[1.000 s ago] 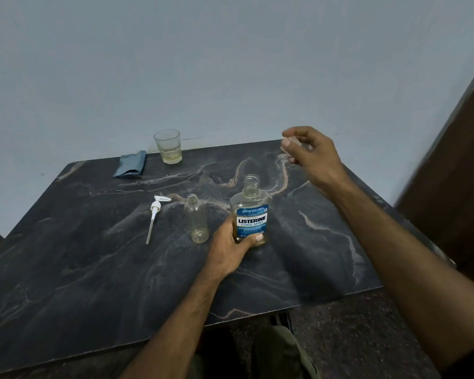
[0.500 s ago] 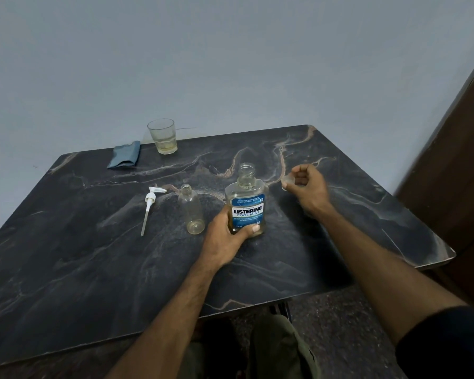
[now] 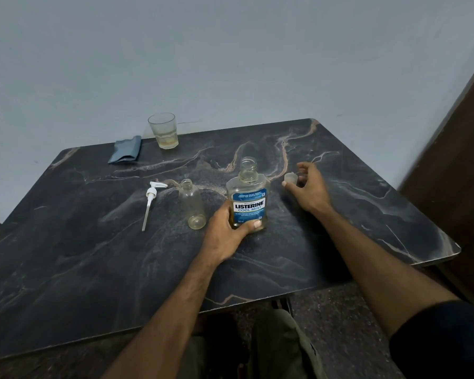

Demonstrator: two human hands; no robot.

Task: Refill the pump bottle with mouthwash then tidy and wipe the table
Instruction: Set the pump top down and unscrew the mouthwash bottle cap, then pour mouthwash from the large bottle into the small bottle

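Note:
A clear mouthwash bottle (image 3: 248,196) with a blue label stands uncapped at the middle of the dark marble table (image 3: 93,269). My left hand (image 3: 226,233) grips its lower part from the near side. Just left of it stands the small empty pump bottle (image 3: 192,205), open at the top. Its white pump head (image 3: 150,199) with a long tube lies flat further left. My right hand (image 3: 305,188) rests on the table to the right of the mouthwash bottle, thumb and fingers around a small clear cap (image 3: 290,177).
A drinking glass (image 3: 164,131) with a little yellowish liquid stands at the table's far edge, a folded blue cloth (image 3: 126,153) beside it on the left. A grey wall lies behind. A dark wooden panel (image 3: 454,149) rises past the table's right edge.
My right hand came down from above the table with the cap and now rests on the surface right of the mouthwash bottle. My left hand kept its grip.

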